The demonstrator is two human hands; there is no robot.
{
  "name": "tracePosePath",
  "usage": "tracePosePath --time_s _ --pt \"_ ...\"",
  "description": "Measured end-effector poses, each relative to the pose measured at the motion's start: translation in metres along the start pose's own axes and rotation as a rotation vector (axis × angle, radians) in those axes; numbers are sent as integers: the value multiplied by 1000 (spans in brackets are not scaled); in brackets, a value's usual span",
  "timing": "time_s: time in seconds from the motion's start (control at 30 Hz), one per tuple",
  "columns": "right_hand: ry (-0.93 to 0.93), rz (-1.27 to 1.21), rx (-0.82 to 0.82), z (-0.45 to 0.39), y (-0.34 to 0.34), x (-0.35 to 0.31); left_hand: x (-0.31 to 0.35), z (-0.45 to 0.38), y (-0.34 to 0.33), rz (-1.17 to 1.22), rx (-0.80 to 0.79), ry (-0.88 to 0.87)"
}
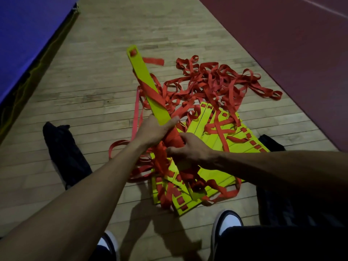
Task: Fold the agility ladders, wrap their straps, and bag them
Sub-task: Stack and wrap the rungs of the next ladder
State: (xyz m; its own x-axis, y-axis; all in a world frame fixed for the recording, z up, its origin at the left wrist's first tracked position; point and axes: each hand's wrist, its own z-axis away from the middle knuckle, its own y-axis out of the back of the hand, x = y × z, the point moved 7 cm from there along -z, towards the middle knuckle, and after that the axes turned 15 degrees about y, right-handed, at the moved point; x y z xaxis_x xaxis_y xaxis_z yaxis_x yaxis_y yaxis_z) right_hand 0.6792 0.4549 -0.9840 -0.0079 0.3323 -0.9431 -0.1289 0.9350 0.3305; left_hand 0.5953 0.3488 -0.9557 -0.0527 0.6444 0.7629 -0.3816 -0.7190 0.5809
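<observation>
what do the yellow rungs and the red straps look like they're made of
The yellow rung held up by the left hand looks like rigid matte plastic: flat, straight, with clean cut slots. The red straps look like woven fabric webbing, likely nylon: they lie limp, looping and twisting on the floor. The weave is too blurred to confirm.

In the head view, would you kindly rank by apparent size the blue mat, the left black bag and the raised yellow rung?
1. Blue mat
2. Black bag
3. Yellow rung

The mat lies farther away, cropped.
</observation>
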Motion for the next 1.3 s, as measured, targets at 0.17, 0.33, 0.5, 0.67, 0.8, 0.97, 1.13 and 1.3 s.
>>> tracePosePath --time_s 0.17,0.33,0.5,0.67,0.8,0.97,1.13,1.3 --pt "31 -21 51 5 -11 1 -3 3 0 -225 77 77" --pt "-33 11 165 6 3 9 1 1 -6 21 -110 80" --pt "-28 49 133 -2 16 5 3 -1 -6 179 -188 40" --pt "-33 141 130 -5 17 8 -1 -5 1 149 -74 69" --pt "22 49 121 2 3 5 5 -1 0 63 66 106" --pt "-60 -52 171 5 5 11 11 -3 -14 123 -196 75" --pt "-31 25 162 0 19 7 8 -1 -7 55 -158 34" --pt "20 163 140 -4 11 6 7 -4 1 8 -39 31"
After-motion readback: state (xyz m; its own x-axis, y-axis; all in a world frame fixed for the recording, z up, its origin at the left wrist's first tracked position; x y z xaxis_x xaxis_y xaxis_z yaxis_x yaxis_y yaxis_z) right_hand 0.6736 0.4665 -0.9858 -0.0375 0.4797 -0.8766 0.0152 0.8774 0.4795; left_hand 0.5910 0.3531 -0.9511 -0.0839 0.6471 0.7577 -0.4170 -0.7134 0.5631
